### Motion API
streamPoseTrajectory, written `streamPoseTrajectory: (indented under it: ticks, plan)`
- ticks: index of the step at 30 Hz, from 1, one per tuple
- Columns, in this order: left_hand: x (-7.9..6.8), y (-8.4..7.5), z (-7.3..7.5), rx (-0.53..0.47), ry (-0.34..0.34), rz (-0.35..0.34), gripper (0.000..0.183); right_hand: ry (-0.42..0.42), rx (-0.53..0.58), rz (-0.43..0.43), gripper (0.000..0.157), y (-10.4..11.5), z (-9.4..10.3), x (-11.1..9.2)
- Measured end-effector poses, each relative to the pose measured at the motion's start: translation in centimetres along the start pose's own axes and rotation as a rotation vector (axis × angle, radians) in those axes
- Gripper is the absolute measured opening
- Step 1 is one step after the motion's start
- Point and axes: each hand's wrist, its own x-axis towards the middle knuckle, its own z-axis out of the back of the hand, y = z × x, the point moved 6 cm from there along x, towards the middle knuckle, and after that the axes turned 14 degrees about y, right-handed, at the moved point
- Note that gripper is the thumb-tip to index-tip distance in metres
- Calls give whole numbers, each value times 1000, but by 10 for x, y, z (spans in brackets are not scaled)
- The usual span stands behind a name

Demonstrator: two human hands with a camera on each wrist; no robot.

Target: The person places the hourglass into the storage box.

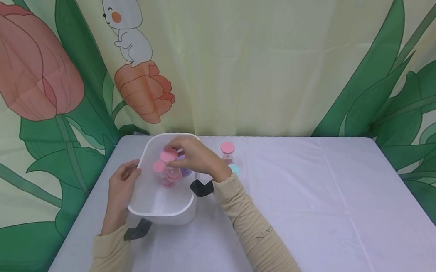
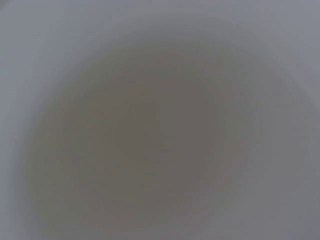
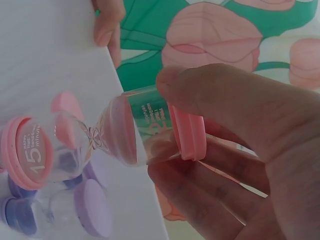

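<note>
Clock positions are as seen from the person's place, with 12 o'clock toward the curtain (image 1: 245, 62). The counter (image 1: 311, 208) carries a pale cloth. The white bin (image 1: 161, 209) stands toward the 10 o'clock side of the counter, its open top facing up.

Right hand (image 1: 192, 153): it reaches over the bin rim from 4 o'clock. Its grip is clamped on the pink hourglass (image 3: 120, 130), thumb on one side and fingers on the other, at the upper pink cap. This hourglass is within the bin's outline, a little toward 12 o'clock of its middle; I cannot tell whether its lower end touches the bin floor. The marking "15" shows on the lower end cap.

Left hand (image 1: 122, 188): it holds the bin wall at 9 o'clock. Its grip is clamped on the rim, thumb inside, fingers outside.

Bin contents: a second pink hourglass (image 1: 159, 166) stands just beside the held unit at its 8 o'clock; a purple hourglass (image 3: 94, 207) is near at its 4 o'clock, partly hidden by the right hand.

Outside the bin: a pink-capped hourglass (image 1: 227, 148) stands on the counter at the bin's 2 o'clock. A light-blue cap (image 1: 234, 169) shows at 3 o'clock, partly covered by the right wrist.

The left wrist view is a grey blur.
</note>
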Motion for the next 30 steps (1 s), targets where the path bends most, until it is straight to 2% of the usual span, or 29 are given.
streamPoseTrajectory:
  ticks: [7, 16, 30]
  plan:
    - [0, 0, 0, -3, 2, 11, 43, 8, 20, -9, 25, -8, -7, 3]
    - [0, -1, 1, 4, 4, 21, 44, 47, -8, -49, 26, -18, -15, 5]
    - [0, -1, 1, -14, 12, -5, 41, 143, -84, -157, 29, -26, -20, 13]
